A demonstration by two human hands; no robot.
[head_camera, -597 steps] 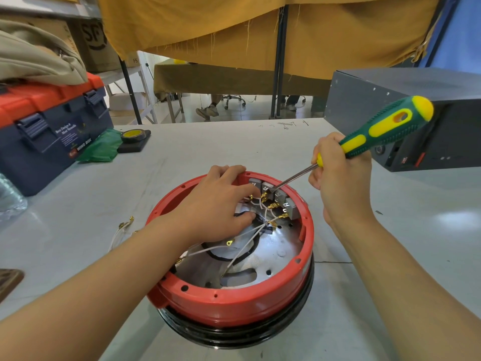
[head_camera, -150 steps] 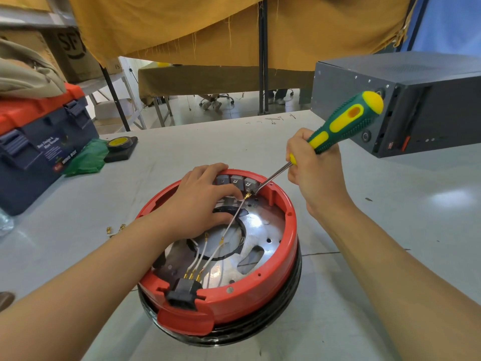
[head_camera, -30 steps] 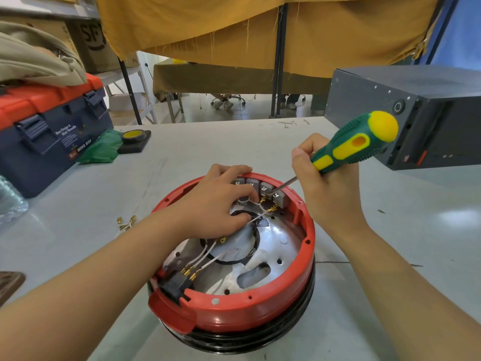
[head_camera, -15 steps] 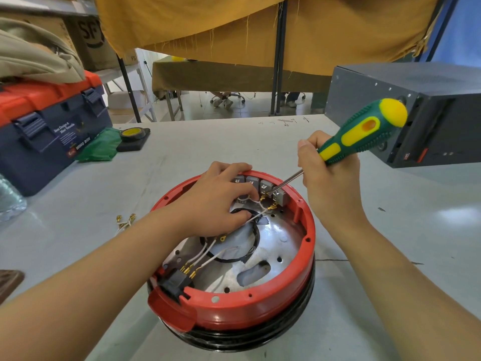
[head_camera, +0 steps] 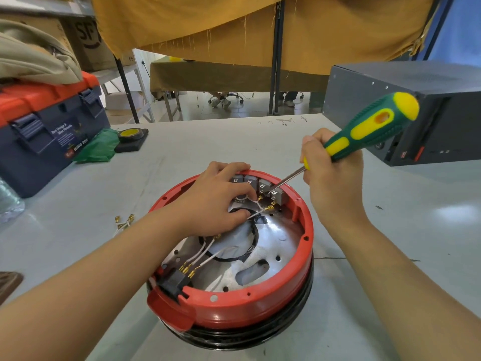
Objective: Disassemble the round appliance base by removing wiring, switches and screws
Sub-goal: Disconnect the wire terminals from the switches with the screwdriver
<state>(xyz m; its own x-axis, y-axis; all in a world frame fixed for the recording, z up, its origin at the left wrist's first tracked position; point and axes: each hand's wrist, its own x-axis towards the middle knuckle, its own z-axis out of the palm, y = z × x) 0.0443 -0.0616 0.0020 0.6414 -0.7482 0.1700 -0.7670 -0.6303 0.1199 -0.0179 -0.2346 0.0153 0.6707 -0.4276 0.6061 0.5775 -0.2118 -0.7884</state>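
The round red appliance base [head_camera: 260,307] lies upside down on the grey table, its metal plate showing inside. My left hand [head_camera: 216,201] rests inside it, fingers pinching white wires [head_camera: 256,204] below a row of grey switches [head_camera: 263,185] at the far rim. My right hand [head_camera: 330,175] grips a green and yellow screwdriver [head_camera: 369,128]; its tip touches the switch terminals. More white wires with brass ends run to a black connector block [head_camera: 174,281] at the near left rim.
A blue and orange toolbox [head_camera: 44,131] stands at the left, with a green bag [head_camera: 99,149] and a tape roll [head_camera: 130,135] beside it. A dark metal case [head_camera: 416,113] sits at the right. Loose brass-tipped wires [head_camera: 124,222] lie on the table left of the base.
Since 20 s ago, several wires have come off the switches and the base has been turned. In the last second the screwdriver handle rose slightly, tip staying at the switches.
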